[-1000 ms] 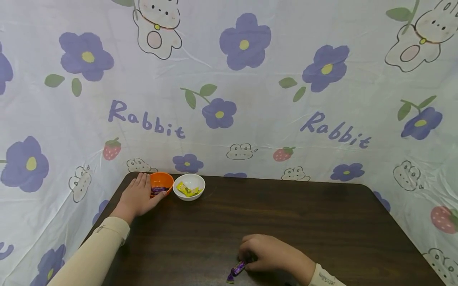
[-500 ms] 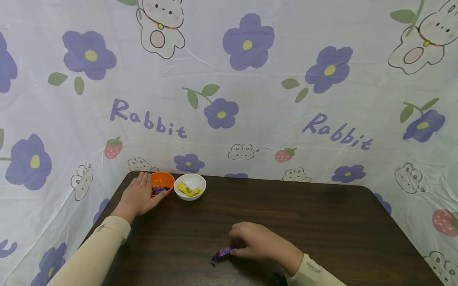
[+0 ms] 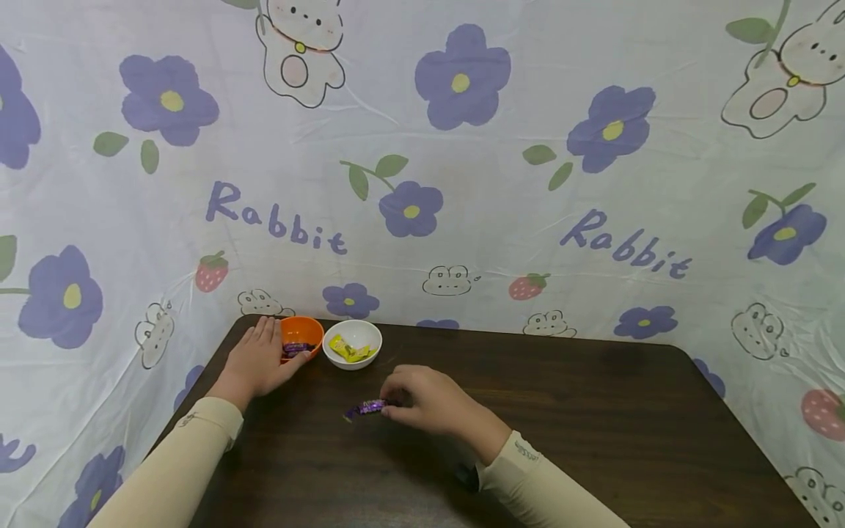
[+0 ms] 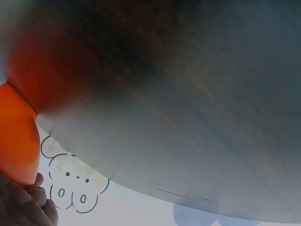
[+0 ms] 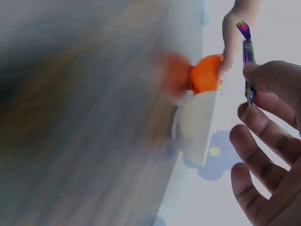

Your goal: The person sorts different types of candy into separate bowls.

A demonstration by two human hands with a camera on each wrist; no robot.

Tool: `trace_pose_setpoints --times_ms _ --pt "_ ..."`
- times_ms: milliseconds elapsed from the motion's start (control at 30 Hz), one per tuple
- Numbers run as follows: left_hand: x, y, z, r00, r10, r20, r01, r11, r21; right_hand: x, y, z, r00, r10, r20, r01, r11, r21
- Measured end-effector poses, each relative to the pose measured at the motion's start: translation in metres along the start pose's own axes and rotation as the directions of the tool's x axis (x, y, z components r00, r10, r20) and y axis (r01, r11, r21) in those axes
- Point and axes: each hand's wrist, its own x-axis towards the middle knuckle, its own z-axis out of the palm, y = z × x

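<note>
In the head view, my left hand (image 3: 255, 362) holds the side of a small orange bowl (image 3: 302, 326), fingers along its left and thumb at its front rim. Purple-wrapped candies (image 3: 297, 350) lie in that bowl. The left wrist view catches the fingertips (image 4: 35, 197) against the bowl's orange wall (image 4: 21, 136). My right hand (image 3: 432, 400) pinches another purple-wrapped candy (image 3: 371, 406) between thumb and forefinger, above the table and front right of the bowls. In the right wrist view this candy (image 5: 249, 54) sticks out past the thumb, its twisted end free, and the other fingers are spread.
A white bowl (image 3: 370, 331) with yellow-wrapped candies (image 3: 350, 349) stands right beside the orange one, near the back left corner of the dark wooden table (image 3: 561, 396). Behind the table hangs a pale cloth (image 3: 488, 213) printed with flowers and rabbits.
My right hand has carried the purple candy up from the table's front, leftward and away from me toward the bowls. The left hand has stayed at the orange bowl.
</note>
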Motion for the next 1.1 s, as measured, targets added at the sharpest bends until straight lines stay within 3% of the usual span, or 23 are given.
trace_pose_setpoints --times_ms 267,600,767,933,1100 --pt "0.002 0.001 -0.003 1.000 -0.002 -0.005 0.002 1.000 0.002 0.055 -0.008 0.003 0.981 0.122 -0.150 -0.119 0.992 0.032" --pt "0.006 -0.002 -0.009 1.000 0.015 -0.026 -0.015 1.000 0.007 0.127 -0.016 0.022 0.932 0.299 -0.205 -0.310 0.950 -0.025" --pt "0.008 -0.005 -0.011 0.999 0.015 -0.039 -0.015 1.000 0.014 0.156 -0.016 0.031 0.923 0.321 -0.214 -0.338 0.940 -0.048" --pt "0.006 -0.002 -0.005 0.999 0.025 -0.047 -0.025 1.000 -0.008 0.171 -0.015 0.044 0.920 0.334 -0.207 -0.363 0.923 -0.129" --pt "-0.002 -0.001 0.000 0.999 0.022 -0.042 -0.022 1.000 0.001 0.175 -0.017 0.058 0.942 0.268 -0.200 -0.302 0.939 -0.166"
